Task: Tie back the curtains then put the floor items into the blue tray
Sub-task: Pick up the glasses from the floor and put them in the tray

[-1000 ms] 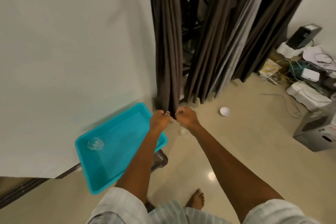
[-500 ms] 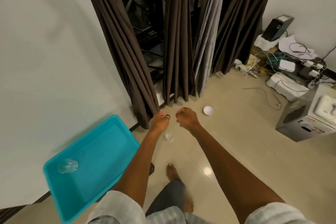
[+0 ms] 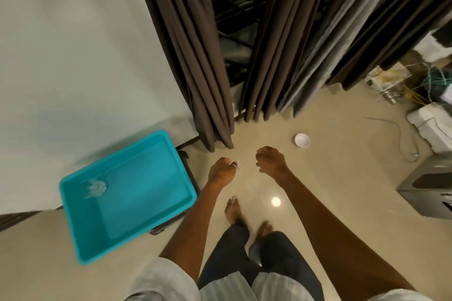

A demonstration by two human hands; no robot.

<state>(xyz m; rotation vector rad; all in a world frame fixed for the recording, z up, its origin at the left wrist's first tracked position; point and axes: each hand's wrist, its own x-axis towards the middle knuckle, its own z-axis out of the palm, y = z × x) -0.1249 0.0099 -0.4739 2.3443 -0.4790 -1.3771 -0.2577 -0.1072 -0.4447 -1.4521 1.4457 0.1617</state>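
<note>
L hand & R hand now off curtain, both fisted.

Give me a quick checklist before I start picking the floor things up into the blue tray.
1. Curtains tied back: cannot tell, no tie in view.
2. Hands free: ok, left hand and right hand curled, nothing seen in them.
3. White bowl in tray: not ok, on the floor.
4. Blue tray has room: ok, one clear item inside.
5. Way to the bowl: ok, bare floor.
</note>
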